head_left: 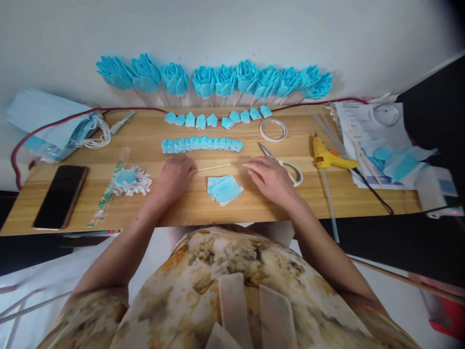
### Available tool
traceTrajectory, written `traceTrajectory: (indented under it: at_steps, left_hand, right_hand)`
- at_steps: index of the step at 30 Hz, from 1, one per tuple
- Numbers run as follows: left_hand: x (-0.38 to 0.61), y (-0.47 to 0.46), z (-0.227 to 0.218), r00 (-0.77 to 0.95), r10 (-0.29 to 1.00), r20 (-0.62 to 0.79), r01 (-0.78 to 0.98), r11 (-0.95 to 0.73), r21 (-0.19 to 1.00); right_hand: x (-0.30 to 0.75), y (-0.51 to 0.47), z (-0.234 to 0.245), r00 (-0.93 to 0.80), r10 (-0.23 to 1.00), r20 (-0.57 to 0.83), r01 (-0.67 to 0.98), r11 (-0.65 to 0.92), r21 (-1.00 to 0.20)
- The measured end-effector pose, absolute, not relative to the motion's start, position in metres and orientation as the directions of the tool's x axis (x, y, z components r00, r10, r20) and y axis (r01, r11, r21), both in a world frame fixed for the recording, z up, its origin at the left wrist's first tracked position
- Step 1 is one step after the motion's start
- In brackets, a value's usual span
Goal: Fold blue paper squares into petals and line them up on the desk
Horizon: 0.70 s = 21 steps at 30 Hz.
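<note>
A thin wooden stick lies between my two hands, just above the wooden tabletop. My left hand has its fingers curled together at the stick's left end. Off the stick's right end, my right hand has its fingers stretched out to the left, with a small gap showing. Several pale blue fabric squares lie between the hands, near the table edge. Scissors with a white handle lie partly behind my right hand. Beyond the hands runs a tight row of folded blue petals.
Looser folded petals, a tape roll and blue fabric flowers on sticks stand farther back. A yellow glue gun lies right, its cord trailing. At left are a phone, white scraps and a bag of blue sheets.
</note>
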<state>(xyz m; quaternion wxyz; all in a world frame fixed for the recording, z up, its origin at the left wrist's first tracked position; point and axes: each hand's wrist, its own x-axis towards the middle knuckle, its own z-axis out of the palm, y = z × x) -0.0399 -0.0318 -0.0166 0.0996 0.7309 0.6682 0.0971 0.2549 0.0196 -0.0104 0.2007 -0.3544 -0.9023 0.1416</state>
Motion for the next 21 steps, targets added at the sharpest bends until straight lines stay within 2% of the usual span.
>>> traceTrajectory:
  at_steps: [5,9,13,17,21]
  left_hand:
    - [-0.024,-0.012,-0.014,0.208,0.978,-0.004,0.953,-0.202,0.224]
    - [-0.012,-0.006,-0.007,0.267,0.963,0.027,0.897,-0.259,0.359]
    - [-0.007,-0.010,0.002,0.302,0.952,0.051,0.817,-0.286,0.500]
    - [-0.008,-0.016,-0.001,0.301,0.952,0.044,0.798,-0.277,0.536]
    - [-0.010,-0.021,-0.009,0.296,0.955,0.026,0.808,-0.265,0.525]
  right_hand:
    - [0.239,0.014,-0.010,-0.725,0.668,0.169,0.558,0.713,-0.424]
    - [0.232,0.014,-0.013,-0.747,0.644,0.166,0.546,0.736,-0.400]
    - [0.230,0.015,-0.012,-0.773,0.595,0.222,0.486,0.779,-0.395]
    - [0.226,0.016,-0.013,-0.818,0.524,0.237,0.416,0.824,-0.385]
    - [0.220,0.018,-0.019,-0.825,0.520,0.221,0.422,0.827,-0.370]
